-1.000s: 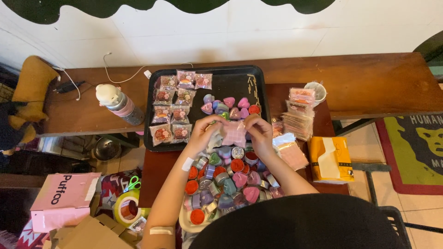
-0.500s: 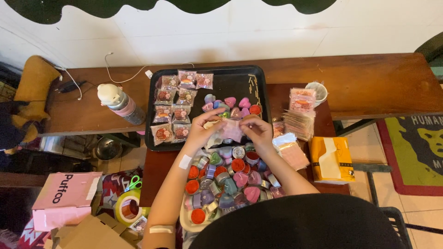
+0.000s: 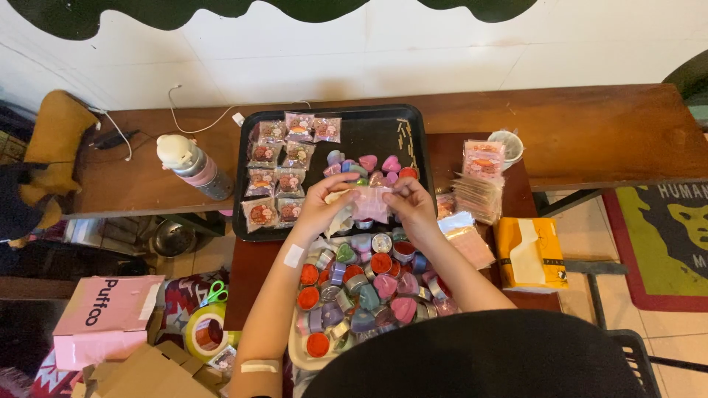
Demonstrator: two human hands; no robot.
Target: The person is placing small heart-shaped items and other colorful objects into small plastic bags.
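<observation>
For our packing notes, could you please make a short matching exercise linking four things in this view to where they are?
Things:
1. pink pouch
2. black tray
3. orange box
4. green scissors

Places:
A. low down, beside the tape roll
B. between the left hand and right hand
C. on the table, holding sealed packets in rows
D. at the table's right edge

Pairs: 1-B, 2-C, 3-D, 4-A
</observation>
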